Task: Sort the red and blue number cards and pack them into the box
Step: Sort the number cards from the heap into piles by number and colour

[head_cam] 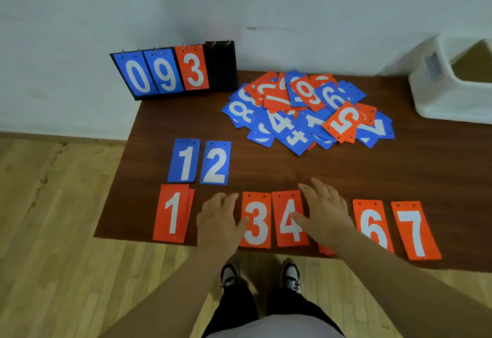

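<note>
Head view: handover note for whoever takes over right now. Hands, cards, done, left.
Hands: left hand open, flat on the table between red 1 and red 3. The right hand is open, flat over a mostly hidden red card between red 4 and red 6, thumb on red 4.
Done: red row also has red 7; blue 1 and blue 2 lie above.
Left: mixed pile unsorted; no cards seen in white box.

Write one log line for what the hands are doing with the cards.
stage: sorting | left hand: flat, thumb on red 3 | right hand: flat, thumb on red 4 | pile: mixed, unsorted
</note>
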`<action>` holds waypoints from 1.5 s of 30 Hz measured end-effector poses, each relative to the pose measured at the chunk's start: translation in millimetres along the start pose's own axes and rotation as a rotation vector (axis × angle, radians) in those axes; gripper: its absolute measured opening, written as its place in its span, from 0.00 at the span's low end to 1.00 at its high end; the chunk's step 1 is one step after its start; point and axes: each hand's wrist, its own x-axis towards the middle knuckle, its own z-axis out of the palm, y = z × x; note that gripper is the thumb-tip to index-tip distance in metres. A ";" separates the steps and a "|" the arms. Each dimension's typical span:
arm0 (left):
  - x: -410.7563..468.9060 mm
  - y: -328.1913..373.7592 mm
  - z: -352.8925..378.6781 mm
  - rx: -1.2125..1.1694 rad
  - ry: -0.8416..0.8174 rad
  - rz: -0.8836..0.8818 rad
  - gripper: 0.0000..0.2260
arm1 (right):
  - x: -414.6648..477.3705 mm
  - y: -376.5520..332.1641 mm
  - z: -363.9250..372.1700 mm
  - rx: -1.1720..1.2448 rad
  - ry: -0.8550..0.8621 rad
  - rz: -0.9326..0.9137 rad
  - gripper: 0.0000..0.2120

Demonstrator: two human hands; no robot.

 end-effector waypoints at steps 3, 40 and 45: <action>17.5 -13.0 -27.1 0.045 0.033 0.103 0.34 | 2.4 -10.9 -13.9 0.029 0.085 0.067 0.38; 266.1 317.8 77.7 0.140 -0.146 0.223 0.40 | 203.4 251.9 -73.8 0.133 0.109 0.329 0.34; 266.1 312.7 80.9 0.015 -0.114 0.213 0.38 | 180.3 285.5 -71.8 0.144 0.148 0.349 0.32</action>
